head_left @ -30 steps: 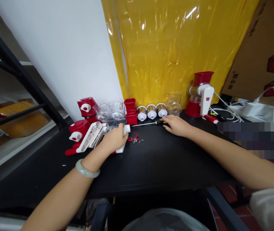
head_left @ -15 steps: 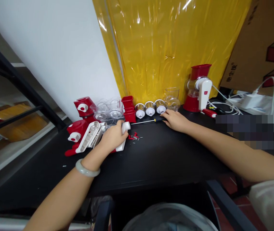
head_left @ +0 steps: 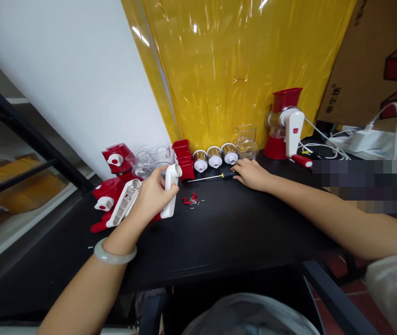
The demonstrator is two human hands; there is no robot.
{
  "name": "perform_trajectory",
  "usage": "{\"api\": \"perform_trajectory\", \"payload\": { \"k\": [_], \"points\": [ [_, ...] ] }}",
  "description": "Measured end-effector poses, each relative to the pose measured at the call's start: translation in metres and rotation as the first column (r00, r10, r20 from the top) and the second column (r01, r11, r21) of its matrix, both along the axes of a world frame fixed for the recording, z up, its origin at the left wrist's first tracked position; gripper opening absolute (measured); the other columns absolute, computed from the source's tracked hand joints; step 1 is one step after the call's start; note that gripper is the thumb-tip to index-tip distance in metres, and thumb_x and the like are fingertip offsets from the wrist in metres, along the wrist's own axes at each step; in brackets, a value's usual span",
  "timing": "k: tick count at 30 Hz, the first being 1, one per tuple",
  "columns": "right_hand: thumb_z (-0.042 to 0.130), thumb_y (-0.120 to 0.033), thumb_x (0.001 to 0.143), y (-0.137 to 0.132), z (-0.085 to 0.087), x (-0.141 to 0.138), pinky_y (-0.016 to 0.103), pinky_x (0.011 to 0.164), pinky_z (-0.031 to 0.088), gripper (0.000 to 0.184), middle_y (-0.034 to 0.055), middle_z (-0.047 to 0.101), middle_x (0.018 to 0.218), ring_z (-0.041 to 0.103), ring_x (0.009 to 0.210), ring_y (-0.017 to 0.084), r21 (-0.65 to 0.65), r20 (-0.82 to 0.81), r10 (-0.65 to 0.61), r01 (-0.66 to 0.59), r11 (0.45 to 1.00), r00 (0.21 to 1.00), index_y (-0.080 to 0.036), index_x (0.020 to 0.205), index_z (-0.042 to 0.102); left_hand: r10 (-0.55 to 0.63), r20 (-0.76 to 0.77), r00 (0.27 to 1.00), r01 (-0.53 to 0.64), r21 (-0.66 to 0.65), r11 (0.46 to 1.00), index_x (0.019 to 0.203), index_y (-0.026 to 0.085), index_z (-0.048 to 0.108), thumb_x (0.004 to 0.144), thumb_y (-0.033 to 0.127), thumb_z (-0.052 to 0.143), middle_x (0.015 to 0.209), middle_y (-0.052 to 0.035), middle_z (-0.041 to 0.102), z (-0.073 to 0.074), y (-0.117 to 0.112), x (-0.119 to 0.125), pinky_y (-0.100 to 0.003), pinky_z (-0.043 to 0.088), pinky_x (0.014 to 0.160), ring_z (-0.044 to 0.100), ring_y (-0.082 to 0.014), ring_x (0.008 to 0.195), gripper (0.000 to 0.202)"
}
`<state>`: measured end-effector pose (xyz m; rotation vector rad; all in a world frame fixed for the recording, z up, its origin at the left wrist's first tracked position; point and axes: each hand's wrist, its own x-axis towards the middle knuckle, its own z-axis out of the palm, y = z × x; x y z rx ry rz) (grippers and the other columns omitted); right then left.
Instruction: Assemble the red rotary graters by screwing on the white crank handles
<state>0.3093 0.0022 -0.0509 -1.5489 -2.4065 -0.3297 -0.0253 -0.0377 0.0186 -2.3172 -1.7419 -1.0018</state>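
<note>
My left hand (head_left: 155, 193) grips a white crank handle (head_left: 171, 193) with a round hub at its top and a red grip at its lower end. Another white crank handle (head_left: 124, 204) lies at its left, hollow side up. My right hand (head_left: 251, 174) is closed around the black handle of a screwdriver (head_left: 208, 178), whose shaft points left along the table. Between the hands lie small red parts (head_left: 192, 198) with several loose screws (head_left: 194, 203). Behind the screwdriver, red hoppers (head_left: 183, 160) stand beside three metal grater drums (head_left: 214, 157).
An assembled red and white rotary grater (head_left: 286, 123) stands at the back right, near white cables and a power strip (head_left: 362, 143). Red grater bases (head_left: 109, 193) and clear housings (head_left: 151, 158) sit at the left. A yellow plastic curtain (head_left: 219, 70) hangs behind the black table (head_left: 226, 232).
My left hand has drawn the white crank handle slightly left and raised it, so more of its length shows. My right hand stays on the screwdriver. The camera view has shifted a little.
</note>
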Motion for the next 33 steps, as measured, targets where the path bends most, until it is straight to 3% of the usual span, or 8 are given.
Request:
{"api": "perform_trajectory", "payload": {
  "k": [4,7,10,12,16,21,25,33],
  "points": [
    [0.059,-0.028,0.094,0.005,0.002,0.006,0.048,0.095,0.041,0.026,0.0174,0.067,0.120,0.060,0.116,0.034,-0.038,-0.121,0.017,-0.022,0.999,0.993,-0.016,0.115,0.067,-0.077,0.218,0.973,0.027,0.223,0.975,0.135,0.018,0.059,0.076,0.027,0.066,0.074,0.0031,0.057,0.003,-0.005,0.003,-0.028,0.052,0.062,0.058,-0.0125,0.058,0.060],
    [0.061,-0.030,0.091,0.005,0.012,0.015,0.044,0.095,0.044,0.024,0.0151,0.072,0.114,0.066,0.109,0.030,-0.071,-0.297,0.109,-0.135,0.988,0.949,-0.016,0.110,0.068,-0.149,0.293,0.944,0.047,0.330,0.943,0.137,0.021,0.057,0.076,0.024,0.067,0.074,0.0046,0.054,0.000,-0.005,0.004,-0.024,0.051,0.056,0.052,-0.0080,0.052,0.062],
    [0.064,-0.039,0.087,-0.001,0.029,0.024,0.036,0.083,0.051,0.027,0.0087,0.076,0.097,0.071,0.089,0.023,-0.108,-0.531,0.185,-0.282,0.953,0.827,-0.017,0.103,0.070,-0.204,0.293,0.934,0.072,0.404,0.912,0.139,0.024,0.056,0.077,0.022,0.068,0.085,0.0008,0.058,-0.005,-0.001,0.003,-0.025,0.055,0.060,0.058,-0.0104,0.063,0.063],
    [0.065,-0.045,0.084,-0.007,0.040,0.027,0.033,0.072,0.052,0.031,0.0036,0.074,0.079,0.070,0.072,0.019,-0.146,-0.673,0.130,-0.303,0.942,0.728,-0.018,0.098,0.071,-0.240,0.304,0.922,0.085,0.446,0.891,0.140,0.024,0.055,0.079,0.022,0.068,0.100,-0.0041,0.059,-0.008,0.002,0.002,-0.026,0.058,0.063,0.062,-0.0139,0.077,0.063],
    [0.073,-0.052,0.077,-0.018,0.057,0.025,0.027,0.055,0.047,0.035,-0.0002,0.067,0.061,0.059,0.051,0.013,-0.076,-0.859,0.051,-0.226,0.971,0.510,-0.017,0.083,0.072,-0.302,0.383,0.873,0.085,0.490,0.867,0.142,0.025,0.050,0.082,0.023,0.065,0.120,-0.0089,0.051,-0.010,0.009,0.000,-0.025,0.061,0.067,0.064,-0.0162,0.091,0.062],
    [0.074,-0.061,0.074,-0.028,0.065,0.016,0.025,0.047,0.037,0.044,-0.0012,0.060,0.054,0.048,0.043,0.010,0.070,-0.942,0.096,-0.091,0.993,0.322,-0.018,0.069,0.069,-0.340,0.444,0.829,0.112,0.464,0.879,0.144,0.026,0.042,0.085,0.022,0.061,0.115,-0.0075,0.051,-0.010,0.011,0.002,-0.026,0.061,0.064,0.064,-0.0145,0.085,0.063],
    [0.073,-0.062,0.075,-0.035,0.067,0.008,0.026,0.048,0.037,0.044,-0.0028,0.054,0.048,0.047,0.043,0.010,0.106,-0.935,0.116,-0.050,0.993,0.336,-0.018,0.069,0.068,-0.332,0.383,0.862,0.102,0.511,0.853,0.140,0.024,0.043,0.081,0.017,0.064,0.110,-0.0068,0.053,-0.012,0.009,0.004,-0.024,0.057,0.063,0.061,-0.0133,0.081,0.063],
    [0.073,-0.062,0.076,-0.037,0.066,0.005,0.027,0.051,0.041,0.043,-0.0019,0.056,0.050,0.050,0.047,0.011,0.163,-0.902,0.165,-0.040,0.986,0.399,-0.020,0.068,0.069,-0.316,0.306,0.898,0.126,0.509,0.851,0.141,0.028,0.040,0.081,0.017,0.066,0.128,-0.0103,0.048,-0.017,0.007,0.002,-0.024,0.055,0.062,0.063,-0.0136,0.085,0.066]
  ]
}}
